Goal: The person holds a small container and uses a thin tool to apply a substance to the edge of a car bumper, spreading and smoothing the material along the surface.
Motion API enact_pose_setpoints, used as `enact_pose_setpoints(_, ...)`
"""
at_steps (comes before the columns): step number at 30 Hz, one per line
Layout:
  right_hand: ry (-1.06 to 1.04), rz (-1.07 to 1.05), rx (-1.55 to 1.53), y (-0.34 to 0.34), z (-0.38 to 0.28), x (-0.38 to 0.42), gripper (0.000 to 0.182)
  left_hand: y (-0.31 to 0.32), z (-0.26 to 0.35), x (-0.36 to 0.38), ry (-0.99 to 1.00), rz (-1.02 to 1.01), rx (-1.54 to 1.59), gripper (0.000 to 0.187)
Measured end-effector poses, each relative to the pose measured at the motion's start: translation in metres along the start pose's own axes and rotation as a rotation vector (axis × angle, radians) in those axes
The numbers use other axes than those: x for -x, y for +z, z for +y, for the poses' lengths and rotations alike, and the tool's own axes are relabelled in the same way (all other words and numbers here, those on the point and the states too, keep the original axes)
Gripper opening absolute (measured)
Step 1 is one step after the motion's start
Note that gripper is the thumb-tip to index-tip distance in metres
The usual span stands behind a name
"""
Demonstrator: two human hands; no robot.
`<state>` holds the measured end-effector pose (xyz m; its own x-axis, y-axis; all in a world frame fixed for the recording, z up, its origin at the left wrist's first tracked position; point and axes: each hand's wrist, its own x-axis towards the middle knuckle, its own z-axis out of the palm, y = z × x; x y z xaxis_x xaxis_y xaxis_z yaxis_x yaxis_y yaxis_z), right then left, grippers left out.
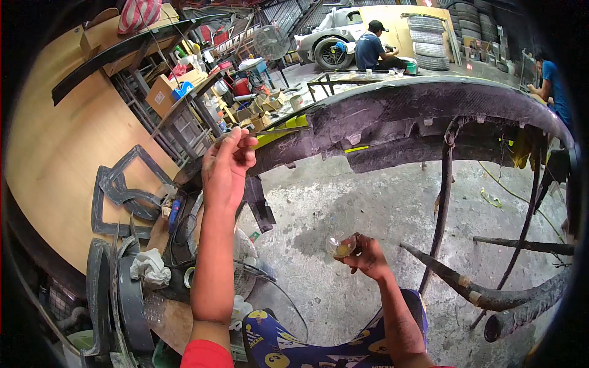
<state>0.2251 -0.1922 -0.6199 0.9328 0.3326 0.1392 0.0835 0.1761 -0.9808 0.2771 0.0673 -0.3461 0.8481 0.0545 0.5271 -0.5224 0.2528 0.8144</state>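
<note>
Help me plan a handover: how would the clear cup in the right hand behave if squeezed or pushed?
The cup looks small and see-through, so probably light. It seems thin-walled, so may flex or crack if squeezed. Something yellowish shows inside, so a push might spill it.

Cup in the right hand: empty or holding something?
Holding something, it seems: a yellowish patch shows through the clear cup; how full, I cannot tell.

From here I read cup as clear, glossy plastic; curved panel rough, mostly matt; floor rough concrete; board smooth wood.
</note>
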Motion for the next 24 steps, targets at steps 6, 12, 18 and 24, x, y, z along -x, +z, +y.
enact_pose_setpoints(6,0.002,-0.008,-0.037,-0.004,0.003,0.000,0.041,-0.006,-0.007,0.001,-0.039,0.007,0.032,0.020)
enact_pose_setpoints(12,0.009,-0.003,0.017,-0.004,0.003,0.000,0.040,-0.007,-0.011,0.001,-0.049,-0.002,0.062,0.020)
enact_pose_setpoints(18,0.001,-0.014,-0.034,-0.006,0.004,-0.001,0.042,-0.014,-0.016,0.017,-0.075,-0.017,0.047,0.023)
enact_pose_setpoints(24,0.047,0.003,-0.018,-0.006,0.004,-0.002,0.042,-0.015,-0.021,0.033,-0.073,0.011,0.033,0.021)
